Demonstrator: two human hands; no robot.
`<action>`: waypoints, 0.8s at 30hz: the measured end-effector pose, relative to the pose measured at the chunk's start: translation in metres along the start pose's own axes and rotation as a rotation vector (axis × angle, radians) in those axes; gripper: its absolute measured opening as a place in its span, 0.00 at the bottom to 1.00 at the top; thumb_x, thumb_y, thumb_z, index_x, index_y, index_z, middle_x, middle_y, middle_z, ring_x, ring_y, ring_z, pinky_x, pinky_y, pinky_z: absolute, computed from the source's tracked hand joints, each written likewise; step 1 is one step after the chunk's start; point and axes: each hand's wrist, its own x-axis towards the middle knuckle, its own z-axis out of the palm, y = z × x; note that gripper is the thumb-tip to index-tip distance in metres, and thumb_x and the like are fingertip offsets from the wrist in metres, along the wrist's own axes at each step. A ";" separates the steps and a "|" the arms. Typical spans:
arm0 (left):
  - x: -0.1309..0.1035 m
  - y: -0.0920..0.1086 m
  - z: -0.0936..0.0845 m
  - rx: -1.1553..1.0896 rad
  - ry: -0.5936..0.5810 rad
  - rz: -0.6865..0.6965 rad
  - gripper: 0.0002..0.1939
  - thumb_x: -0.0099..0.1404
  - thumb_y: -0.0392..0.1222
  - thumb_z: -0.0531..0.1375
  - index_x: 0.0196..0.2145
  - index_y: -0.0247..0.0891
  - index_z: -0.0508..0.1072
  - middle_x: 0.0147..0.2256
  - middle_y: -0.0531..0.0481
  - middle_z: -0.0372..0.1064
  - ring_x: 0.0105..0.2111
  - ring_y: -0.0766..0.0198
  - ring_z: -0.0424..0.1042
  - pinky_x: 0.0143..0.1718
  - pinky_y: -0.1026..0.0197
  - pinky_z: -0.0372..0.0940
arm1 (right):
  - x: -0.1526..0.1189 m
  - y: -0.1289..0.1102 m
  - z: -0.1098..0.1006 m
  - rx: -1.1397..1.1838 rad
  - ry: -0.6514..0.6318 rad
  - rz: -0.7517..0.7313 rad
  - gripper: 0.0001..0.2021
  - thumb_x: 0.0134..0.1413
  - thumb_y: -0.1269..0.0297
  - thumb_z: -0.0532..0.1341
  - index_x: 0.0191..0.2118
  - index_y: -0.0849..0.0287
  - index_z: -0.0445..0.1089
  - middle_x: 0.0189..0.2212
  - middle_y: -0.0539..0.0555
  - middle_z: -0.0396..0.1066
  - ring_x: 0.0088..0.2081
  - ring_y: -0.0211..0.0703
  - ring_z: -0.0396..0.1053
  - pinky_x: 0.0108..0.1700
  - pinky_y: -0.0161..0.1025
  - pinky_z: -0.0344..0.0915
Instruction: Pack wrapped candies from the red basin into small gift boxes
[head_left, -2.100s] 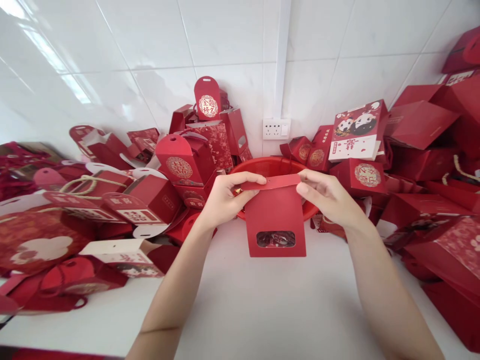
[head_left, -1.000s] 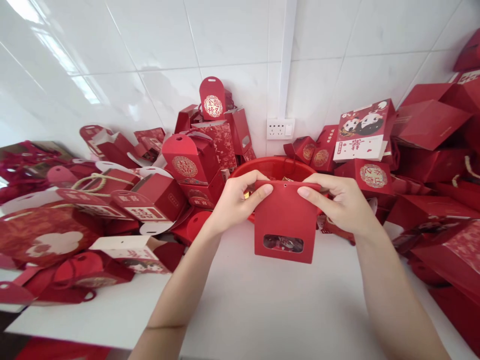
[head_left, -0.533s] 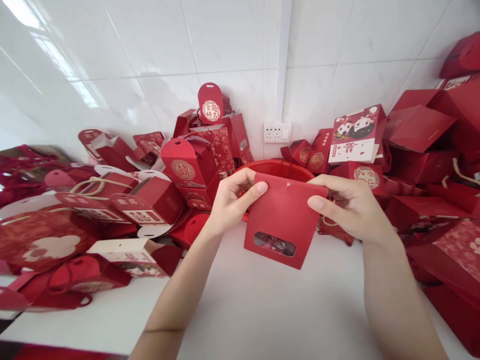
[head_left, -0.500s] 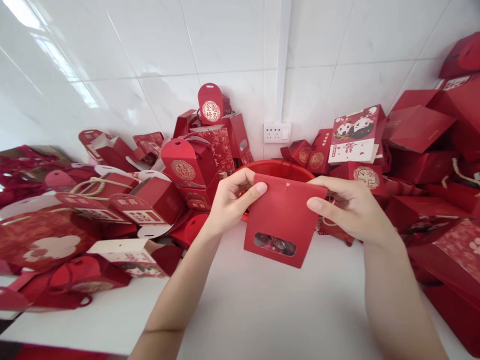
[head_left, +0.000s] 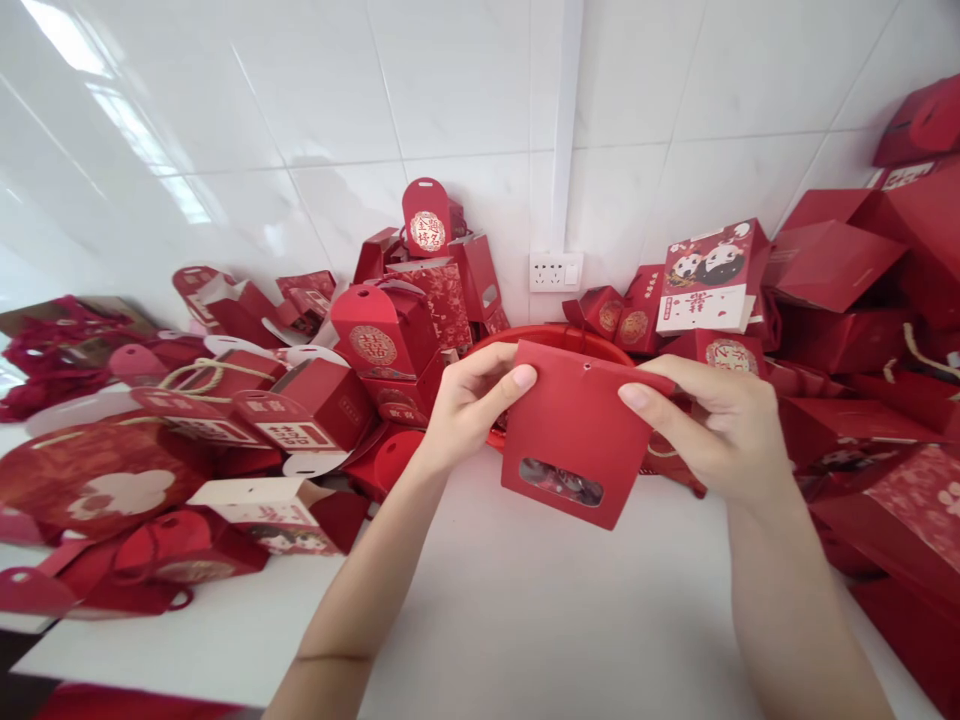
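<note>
Between my hands a red paper gift box (head_left: 574, 430) is held up, tilted, over the white table. Its near face has a small hole close to the top edge and a clear oblong window low down, with dark wrapped contents behind it. My left hand (head_left: 476, 400) pinches its upper left corner, thumb on the near face and fingers behind. At the upper right corner my right hand (head_left: 712, 415) grips in the same way. The fingers behind the box are mostly hidden. A red plastic basket (head_left: 517, 337) stands behind the box and is partly covered by it.
Red gift boxes (head_left: 300, 400) crowd the left side, some stacked against the tiled wall. More boxes (head_left: 862, 340) are heaped on the right. A socket (head_left: 555, 272) sits on the wall. The white table (head_left: 480, 600) shows its surface between the heaps.
The gift box has turned slightly in my hands and its top edge slopes a little more. Both hands keep their hold. The whole view has shifted slightly.
</note>
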 end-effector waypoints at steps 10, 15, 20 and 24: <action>-0.007 0.008 0.002 -0.144 0.096 -0.010 0.09 0.67 0.48 0.65 0.38 0.41 0.80 0.35 0.51 0.78 0.32 0.65 0.75 0.33 0.64 0.70 | -0.005 -0.001 -0.014 0.068 -0.102 -0.125 0.08 0.63 0.59 0.62 0.41 0.53 0.78 0.31 0.49 0.80 0.27 0.39 0.74 0.27 0.32 0.69; -0.006 0.044 -0.023 -0.013 0.259 0.215 0.10 0.68 0.47 0.66 0.45 0.43 0.78 0.39 0.52 0.77 0.40 0.63 0.75 0.42 0.63 0.70 | -0.012 0.001 -0.021 0.103 0.011 -0.185 0.10 0.59 0.63 0.66 0.46 0.48 0.79 0.40 0.49 0.82 0.39 0.41 0.80 0.39 0.32 0.75; 0.016 0.102 -0.106 0.170 0.515 0.661 0.22 0.52 0.48 0.76 0.40 0.39 0.75 0.35 0.57 0.74 0.41 0.66 0.72 0.49 0.61 0.68 | -0.016 -0.005 -0.025 0.134 0.134 -0.037 0.06 0.58 0.62 0.66 0.40 0.46 0.81 0.34 0.48 0.81 0.34 0.40 0.77 0.36 0.32 0.74; 0.046 0.133 -0.183 0.422 0.862 0.679 0.14 0.62 0.38 0.70 0.37 0.39 0.66 0.29 0.60 0.66 0.34 0.70 0.66 0.42 0.65 0.66 | -0.015 -0.007 -0.027 0.156 0.176 -0.017 0.05 0.57 0.62 0.66 0.35 0.46 0.81 0.30 0.48 0.81 0.30 0.40 0.76 0.34 0.32 0.72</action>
